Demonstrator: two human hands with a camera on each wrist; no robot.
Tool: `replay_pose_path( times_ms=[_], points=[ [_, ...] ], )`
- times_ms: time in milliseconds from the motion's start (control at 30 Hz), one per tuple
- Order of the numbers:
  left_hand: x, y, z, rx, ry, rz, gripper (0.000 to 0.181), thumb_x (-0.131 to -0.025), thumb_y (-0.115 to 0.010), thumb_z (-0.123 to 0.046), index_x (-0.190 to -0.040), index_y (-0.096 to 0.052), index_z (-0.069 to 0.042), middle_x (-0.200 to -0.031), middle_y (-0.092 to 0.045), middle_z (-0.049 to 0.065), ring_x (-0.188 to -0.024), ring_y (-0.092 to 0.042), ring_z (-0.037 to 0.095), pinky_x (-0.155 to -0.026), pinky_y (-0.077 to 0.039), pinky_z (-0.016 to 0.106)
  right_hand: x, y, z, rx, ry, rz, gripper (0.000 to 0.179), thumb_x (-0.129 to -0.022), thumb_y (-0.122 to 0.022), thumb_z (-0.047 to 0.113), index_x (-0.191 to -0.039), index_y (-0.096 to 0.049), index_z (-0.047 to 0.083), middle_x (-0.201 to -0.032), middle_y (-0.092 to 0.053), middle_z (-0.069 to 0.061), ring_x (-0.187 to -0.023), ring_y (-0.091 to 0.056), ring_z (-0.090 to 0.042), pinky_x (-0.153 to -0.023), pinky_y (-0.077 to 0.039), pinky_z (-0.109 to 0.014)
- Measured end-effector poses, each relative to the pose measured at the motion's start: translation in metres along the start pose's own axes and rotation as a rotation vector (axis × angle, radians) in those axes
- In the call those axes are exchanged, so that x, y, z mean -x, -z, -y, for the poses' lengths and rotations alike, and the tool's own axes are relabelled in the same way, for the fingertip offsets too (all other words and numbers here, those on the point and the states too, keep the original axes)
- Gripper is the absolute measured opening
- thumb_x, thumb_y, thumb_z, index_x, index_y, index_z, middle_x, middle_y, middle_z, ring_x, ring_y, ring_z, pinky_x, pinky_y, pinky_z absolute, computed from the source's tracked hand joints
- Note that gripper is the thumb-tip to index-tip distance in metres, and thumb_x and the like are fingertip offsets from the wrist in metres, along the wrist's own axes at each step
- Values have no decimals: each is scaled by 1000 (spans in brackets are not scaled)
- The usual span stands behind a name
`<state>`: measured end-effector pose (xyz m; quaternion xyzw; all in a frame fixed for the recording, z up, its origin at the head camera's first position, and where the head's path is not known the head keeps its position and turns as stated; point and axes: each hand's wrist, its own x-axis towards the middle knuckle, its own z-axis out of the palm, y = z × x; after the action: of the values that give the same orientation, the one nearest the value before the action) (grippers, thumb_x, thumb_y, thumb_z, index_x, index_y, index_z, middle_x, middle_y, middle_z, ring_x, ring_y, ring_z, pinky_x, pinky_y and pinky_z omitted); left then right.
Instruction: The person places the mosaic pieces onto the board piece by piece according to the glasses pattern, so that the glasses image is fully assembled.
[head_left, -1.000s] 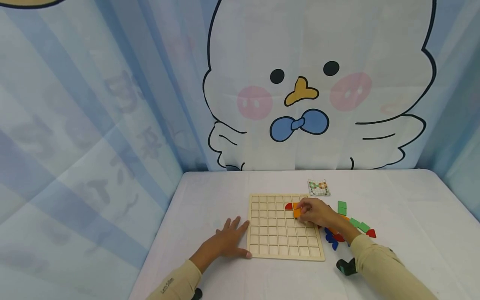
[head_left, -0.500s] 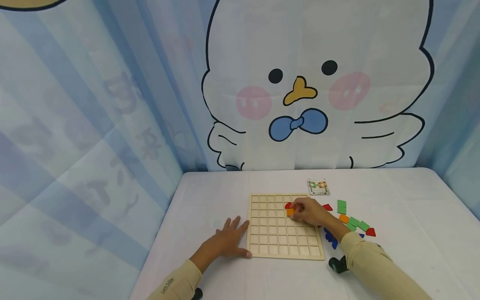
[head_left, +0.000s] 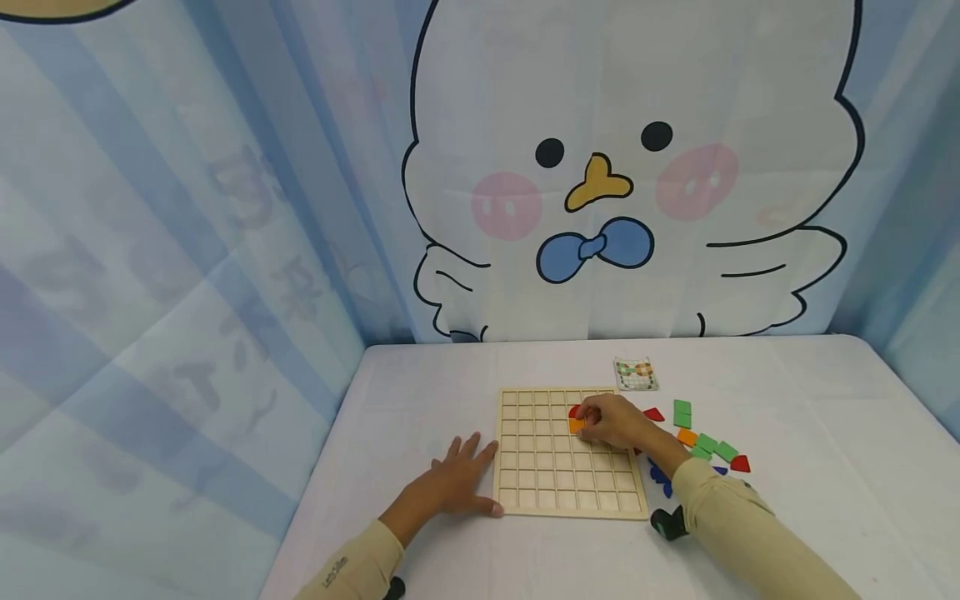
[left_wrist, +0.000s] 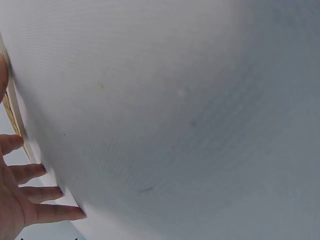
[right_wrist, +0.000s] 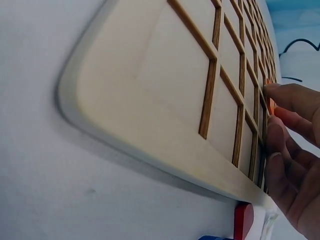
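A wooden grid board lies flat on the table. My left hand is spread beside it, thumb and forefinger touching its left edge; the left wrist view shows those fingers straight and apart. Over the board's upper right part, my right hand pinches an orange square tile at a cell just below a red rounded tile. From the right wrist, the orange tile shows as a sliver between thumb and fingers. The right hand hides the cells beneath it.
Green tiles, an orange tile, red tiles and blue pieces lie loose right of the board. A small pattern card sits behind it. A printed curtain hangs at the table's back edge.
My right hand has moved left across the board with the orange tile, bringing it from right of the red tile to just below it. The left hand has stayed put.
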<state>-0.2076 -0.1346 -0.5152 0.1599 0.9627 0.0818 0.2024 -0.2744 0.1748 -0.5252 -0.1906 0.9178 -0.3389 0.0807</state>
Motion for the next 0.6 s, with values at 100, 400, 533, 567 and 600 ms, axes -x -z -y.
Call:
replay_pose_path(
  times_ms=[100,400,533,567,600],
  points=[
    [0,-1,0,-6,-2,-3,106,-73,-78,-65,-158,-33,-22,-166,-24,16,-150,-22,50,-105,-35,74,0,1,1,10,5,3,19,-86,-78,16,-100,-69,7,-75,-60,3,-66,-51,-11,-65,-43,-27],
    [0,-1,1,4,-8,2,106,-73,-78,-65,-158,-33,-22,-166,-23,16,-150,-21,50,-105,-34,74,-2,2,-3,-2,10,25,23,-86,-79,19,-104,-70,8,-80,-64,4,-69,-54,-10,-67,-46,-27],
    [0,-1,1,6,-14,1,105,-73,-78,-65,-158,-33,-22,-166,-23,16,-150,-21,50,-105,-34,75,-1,6,-11,-44,43,49,24,-90,-75,21,-110,-70,9,-88,-65,3,-75,-55,-10,-68,-47,-26],
    [0,0,2,8,-15,0,105,-73,-78,-65,-158,-33,-21,-166,-23,16,-150,-21,50,-105,-34,75,0,8,-13,-57,45,52,24,-91,-74,22,-111,-70,9,-90,-65,3,-77,-55,-11,-70,-47,-27],
    [0,0,2,8,-15,0,105,-73,-78,-65,-158,-33,-21,-166,-23,16,-150,-21,50,-105,-34,75,2,11,-14,-70,44,53,24,-92,-73,23,-113,-70,10,-92,-66,2,-80,-55,-12,-71,-47,-27]
  ],
)
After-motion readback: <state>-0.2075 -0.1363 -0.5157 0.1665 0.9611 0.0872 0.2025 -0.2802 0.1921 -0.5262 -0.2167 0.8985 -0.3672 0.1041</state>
